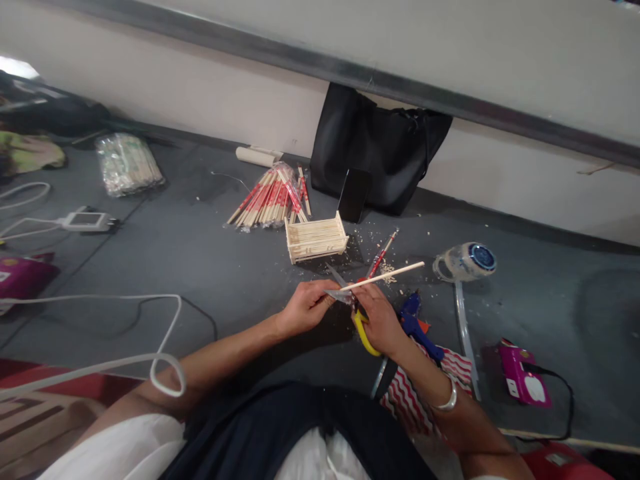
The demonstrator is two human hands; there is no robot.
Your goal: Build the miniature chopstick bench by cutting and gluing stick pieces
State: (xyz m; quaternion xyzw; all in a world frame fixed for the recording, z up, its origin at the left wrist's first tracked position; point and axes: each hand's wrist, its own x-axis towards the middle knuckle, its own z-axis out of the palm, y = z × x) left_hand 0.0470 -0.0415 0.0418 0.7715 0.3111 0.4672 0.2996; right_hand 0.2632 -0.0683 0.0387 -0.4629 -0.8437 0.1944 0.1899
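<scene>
My left hand (pixel 306 307) is closed in a pinch on one end of a bare wooden chopstick (pixel 387 274) that points right and slightly up. My right hand (pixel 379 319) grips yellow-handled scissors (pixel 361 328), whose open blades (pixel 336 283) straddle the stick near my left fingers. Just beyond my hands sits a small crate built of chopsticks (pixel 316 237), with wood chips scattered around it on the grey floor.
A bundle of red-wrapped chopsticks (pixel 270 199), a phone (pixel 354 195) leaning on a black bag (pixel 377 150), a blue glue gun (pixel 417 325), a mug on its side (pixel 466 261), a packet of chopsticks (pixel 127 163), pink boxes, white cables and a charger lie around.
</scene>
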